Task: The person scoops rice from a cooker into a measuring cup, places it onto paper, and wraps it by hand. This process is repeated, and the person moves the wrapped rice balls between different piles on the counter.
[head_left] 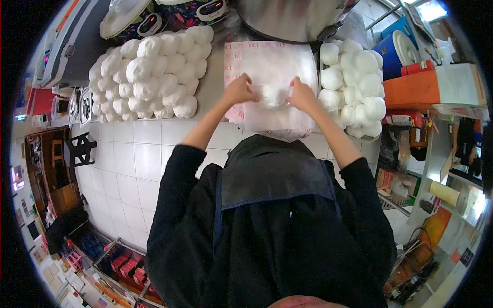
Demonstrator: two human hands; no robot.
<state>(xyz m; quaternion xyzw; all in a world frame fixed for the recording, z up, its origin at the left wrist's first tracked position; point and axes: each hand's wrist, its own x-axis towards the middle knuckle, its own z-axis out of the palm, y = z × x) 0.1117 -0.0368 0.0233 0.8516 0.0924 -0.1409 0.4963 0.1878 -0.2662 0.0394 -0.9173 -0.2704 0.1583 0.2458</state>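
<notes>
Hands, left [239,91] and right [302,95], pinch a bagged white ball [272,96], fingertips half hidden

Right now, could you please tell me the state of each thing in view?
Left hand: pinching the bag.
Right hand: pinching the bag.
Bag: filled, white, on the plastic sheets.
Plastic sheets: stacked flat.
Left pile: filled bags, heaped.
Right pile: filled bags, heaped.
</notes>
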